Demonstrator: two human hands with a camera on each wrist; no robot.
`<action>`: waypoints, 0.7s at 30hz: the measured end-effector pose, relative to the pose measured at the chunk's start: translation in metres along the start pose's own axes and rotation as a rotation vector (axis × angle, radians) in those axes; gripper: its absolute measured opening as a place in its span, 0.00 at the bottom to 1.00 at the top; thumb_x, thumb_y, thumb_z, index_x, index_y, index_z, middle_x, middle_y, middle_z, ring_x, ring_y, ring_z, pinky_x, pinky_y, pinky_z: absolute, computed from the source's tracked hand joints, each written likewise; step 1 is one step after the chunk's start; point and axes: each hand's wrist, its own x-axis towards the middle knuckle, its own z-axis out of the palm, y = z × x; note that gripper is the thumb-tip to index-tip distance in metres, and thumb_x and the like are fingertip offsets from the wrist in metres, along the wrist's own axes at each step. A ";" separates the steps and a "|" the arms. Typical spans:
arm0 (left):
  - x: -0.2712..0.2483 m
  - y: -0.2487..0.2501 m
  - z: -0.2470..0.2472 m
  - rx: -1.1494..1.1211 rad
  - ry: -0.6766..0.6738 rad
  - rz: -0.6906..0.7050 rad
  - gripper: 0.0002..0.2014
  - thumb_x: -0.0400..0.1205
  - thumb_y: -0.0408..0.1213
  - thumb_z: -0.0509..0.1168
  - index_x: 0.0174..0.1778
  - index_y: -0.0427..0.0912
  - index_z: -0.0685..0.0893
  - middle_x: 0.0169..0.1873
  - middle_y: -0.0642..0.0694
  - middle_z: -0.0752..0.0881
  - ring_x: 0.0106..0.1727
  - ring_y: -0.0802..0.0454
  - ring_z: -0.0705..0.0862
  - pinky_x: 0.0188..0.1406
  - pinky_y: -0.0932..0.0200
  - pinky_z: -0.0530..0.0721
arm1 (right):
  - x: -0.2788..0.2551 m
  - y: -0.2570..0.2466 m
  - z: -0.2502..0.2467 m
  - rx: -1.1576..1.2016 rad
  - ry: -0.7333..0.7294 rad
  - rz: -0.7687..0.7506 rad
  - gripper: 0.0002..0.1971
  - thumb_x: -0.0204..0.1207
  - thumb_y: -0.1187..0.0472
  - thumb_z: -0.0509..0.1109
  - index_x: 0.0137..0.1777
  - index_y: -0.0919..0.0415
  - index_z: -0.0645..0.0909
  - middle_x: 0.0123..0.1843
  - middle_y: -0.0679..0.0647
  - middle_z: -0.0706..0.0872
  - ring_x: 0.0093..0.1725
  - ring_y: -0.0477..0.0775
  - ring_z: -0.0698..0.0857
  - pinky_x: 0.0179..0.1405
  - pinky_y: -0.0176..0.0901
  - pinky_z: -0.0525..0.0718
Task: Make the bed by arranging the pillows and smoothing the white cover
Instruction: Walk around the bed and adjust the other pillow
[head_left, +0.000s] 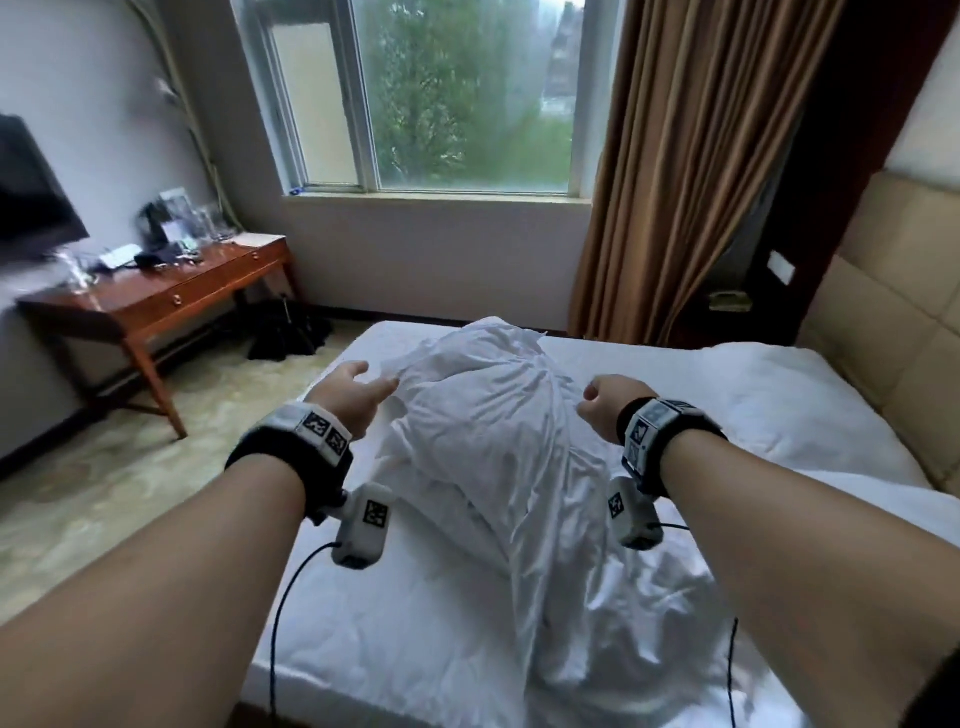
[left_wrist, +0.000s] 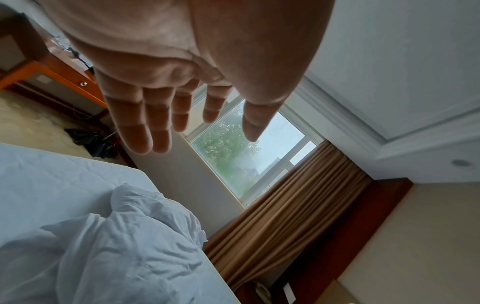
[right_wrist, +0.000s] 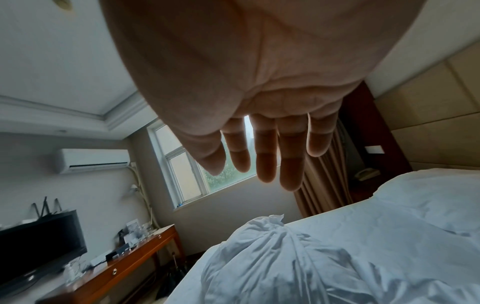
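Note:
The white cover (head_left: 493, 447) lies bunched in a crumpled heap down the middle of the bed (head_left: 322, 613), also seen in the left wrist view (left_wrist: 124, 246) and the right wrist view (right_wrist: 285, 267). A white pillow (head_left: 769, 395) rests near the headboard at the right (right_wrist: 428, 197). My left hand (head_left: 353, 389) hovers at the heap's left side, fingers straight and spread (left_wrist: 145, 123), holding nothing. My right hand (head_left: 605, 400) hovers at the heap's right side with straight fingers (right_wrist: 265, 156), holding nothing.
A padded beige headboard (head_left: 893, 332) stands at the right. A wooden desk (head_left: 171, 296) with clutter and a dark TV (head_left: 31, 192) sit at the left. Window (head_left: 441, 98) and brown curtain (head_left: 691, 166) are ahead. A black umbrella (head_left: 291, 332) lies on the floor.

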 end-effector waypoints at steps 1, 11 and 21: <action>0.003 -0.009 -0.005 -0.012 0.002 -0.007 0.38 0.80 0.56 0.72 0.85 0.51 0.67 0.64 0.38 0.85 0.58 0.38 0.87 0.58 0.38 0.90 | 0.003 -0.010 0.005 -0.007 -0.014 0.000 0.13 0.79 0.51 0.65 0.56 0.57 0.84 0.57 0.57 0.88 0.58 0.61 0.84 0.50 0.42 0.77; 0.104 -0.085 -0.058 -0.070 -0.011 -0.112 0.36 0.81 0.55 0.71 0.85 0.52 0.68 0.64 0.42 0.84 0.60 0.39 0.87 0.59 0.39 0.90 | 0.090 -0.125 0.092 -0.076 -0.138 -0.030 0.11 0.76 0.52 0.64 0.35 0.57 0.76 0.43 0.57 0.84 0.46 0.61 0.82 0.42 0.41 0.74; 0.212 -0.151 -0.199 -0.082 0.105 -0.201 0.34 0.85 0.51 0.68 0.86 0.47 0.66 0.45 0.52 0.81 0.54 0.44 0.90 0.58 0.40 0.91 | 0.178 -0.322 0.163 -0.111 -0.264 -0.164 0.16 0.77 0.52 0.65 0.30 0.55 0.69 0.35 0.53 0.78 0.40 0.58 0.77 0.38 0.42 0.72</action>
